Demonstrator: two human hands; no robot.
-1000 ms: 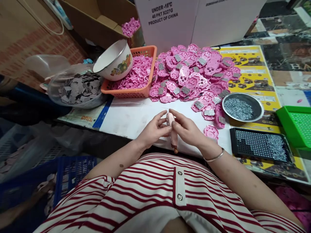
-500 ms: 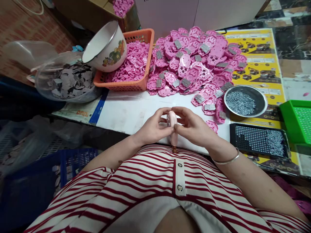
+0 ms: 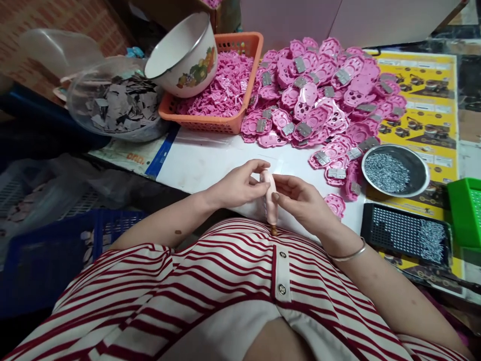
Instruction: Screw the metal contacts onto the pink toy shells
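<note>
Between my hands, at the table's front edge, a pale pink rounded piece (image 3: 269,193) stands on edge, with a brown tip at its lower end. My left hand (image 3: 240,185) grips it from the left, thumb on its near side. My right hand (image 3: 300,198) is at its right side, with thumb and a fingertip touching it and the other fingers bent behind. Beyond them lies a pile of pink plastic shells (image 3: 315,105), many with grey metal plates. A few shells lie nearer, to the right of my right hand.
An orange basket (image 3: 240,125) of small pink parts has a white bowl (image 3: 180,60) resting on it. A clear basin (image 3: 80,108) of grey pieces stands left. Right are a metal bowl (image 3: 423,173) of screws, a black tray (image 3: 370,220) and a green basket (image 3: 458,215).
The view has shifted, so the table things appear further right. My right hand's fingers have drawn back slightly from the top of the pale pink piece, and its thumb sits lower.
</note>
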